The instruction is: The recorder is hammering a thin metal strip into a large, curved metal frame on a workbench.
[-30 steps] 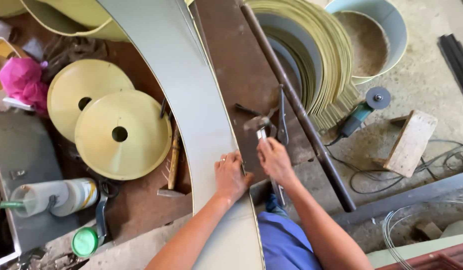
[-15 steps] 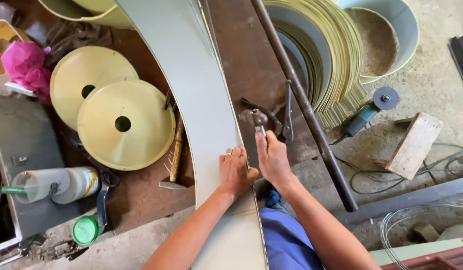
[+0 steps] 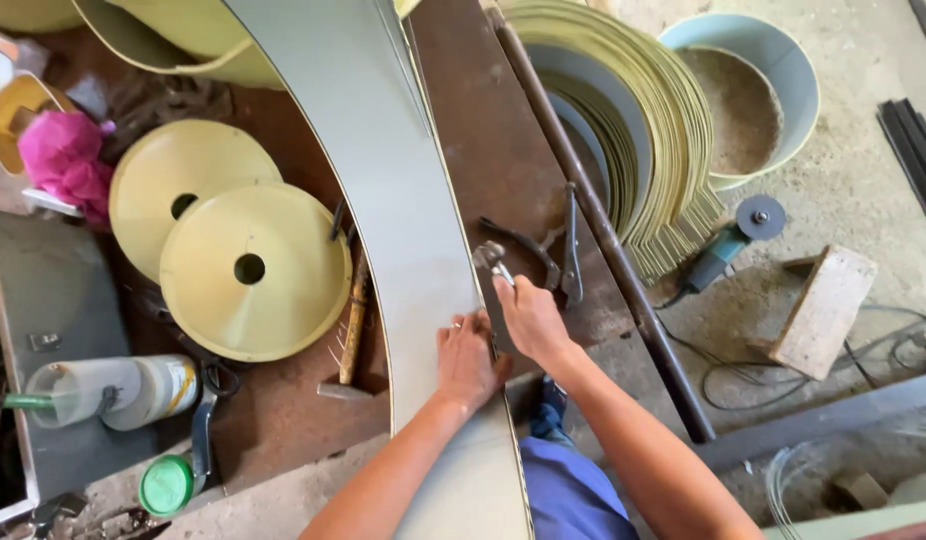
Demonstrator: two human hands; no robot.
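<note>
The long curved metal sheet (image 3: 383, 190) runs from the upper centre to the bottom centre of the frame, the left hand (image 3: 467, 358) lies flat and open on its right edge, and just right of it the right hand (image 3: 528, 318) is closed around the pliers (image 3: 493, 260), whose head touches the same edge.

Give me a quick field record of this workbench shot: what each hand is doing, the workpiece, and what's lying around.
Left hand: flat on the curved sheet-metal strip, pressing near its right edge
Right hand: gripping a hand tool at the strip's edge
Bench: rusty brown metal top
Left of strip: two yellow discs with centre holes, a hammer
Right of strip: snips, long steel bar, stack of curved strips
Floor: angle grinder, wooden block
</note>
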